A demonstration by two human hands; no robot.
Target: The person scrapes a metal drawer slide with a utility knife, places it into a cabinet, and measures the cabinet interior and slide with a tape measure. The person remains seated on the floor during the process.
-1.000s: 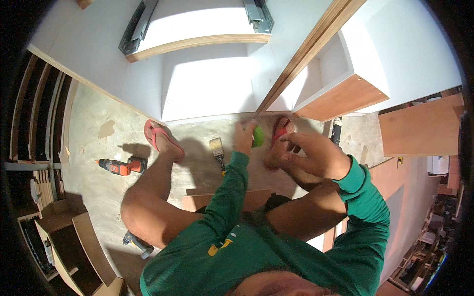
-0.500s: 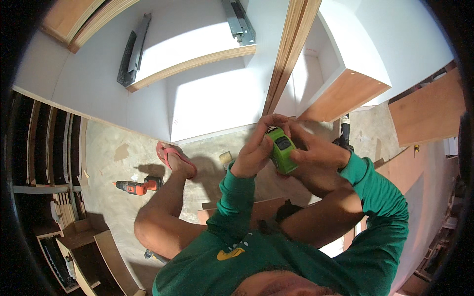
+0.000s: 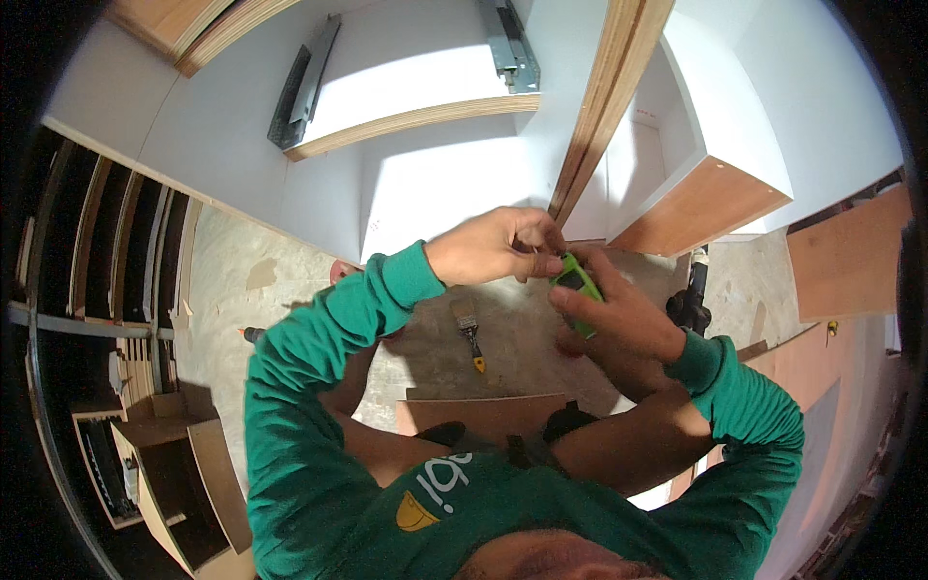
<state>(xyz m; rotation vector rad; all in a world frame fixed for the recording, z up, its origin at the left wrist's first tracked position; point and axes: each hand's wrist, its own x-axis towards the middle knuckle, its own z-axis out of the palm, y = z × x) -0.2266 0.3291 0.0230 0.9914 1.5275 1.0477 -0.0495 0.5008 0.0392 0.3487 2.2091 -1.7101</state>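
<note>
In my right hand is a green tape measure with a dark panel on its upper side; the fingers wrap round its body. My left hand is at the far end of the case, thumb and fingers curled into a pinch. What lies in that pinch is thin and too small to make out. Both hands are above the floor, in front of the white cabinet. Below them a paintbrush with a black and yellow handle lies on the concrete.
Metal drawer runners sit on the cabinet's inner walls. To its right stands a white box-like section with a brown front panel. A black tool rests on the floor at the right. Wooden boxes stand at the lower left.
My left hand has moved off the side of the tape measure to its far end, the forearm swinging out leftward. The view has shifted, and the paintbrush now shows in full.
</note>
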